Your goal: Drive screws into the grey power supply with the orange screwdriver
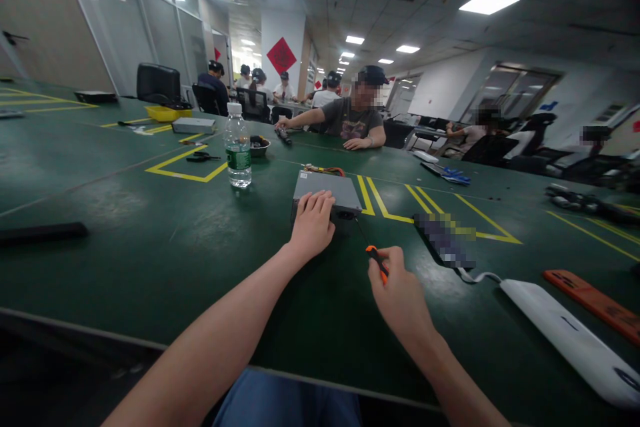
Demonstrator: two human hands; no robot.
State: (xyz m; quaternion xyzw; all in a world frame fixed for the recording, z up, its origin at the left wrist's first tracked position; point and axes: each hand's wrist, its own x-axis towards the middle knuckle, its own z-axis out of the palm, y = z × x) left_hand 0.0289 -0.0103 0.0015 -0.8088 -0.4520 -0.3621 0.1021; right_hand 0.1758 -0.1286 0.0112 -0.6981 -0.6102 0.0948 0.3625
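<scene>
A grey metal computer power supply (pixel 333 188) sits on the green table in front of me, its colored wires (pixel 327 170) at the far side and a dark socket on the near right face. My left hand (pixel 314 225) grips its near left part, fingers over the top and the palm against the near side. In my right hand (pixel 397 280) is a screwdriver (pixel 376 259) with an orange and black handle. Its thin shaft points up and left, the tip close to the power supply's right corner; contact there cannot be made out.
A water bottle (pixel 239 150) stands left of the power supply, near a metal bowl (pixel 259 145). On the right lie a phone (pixel 443 240) with a cable, a white power bank-like device (pixel 565 333) and an orange phone case (pixel 590 300). A person (pixel 353 113) sits across the table.
</scene>
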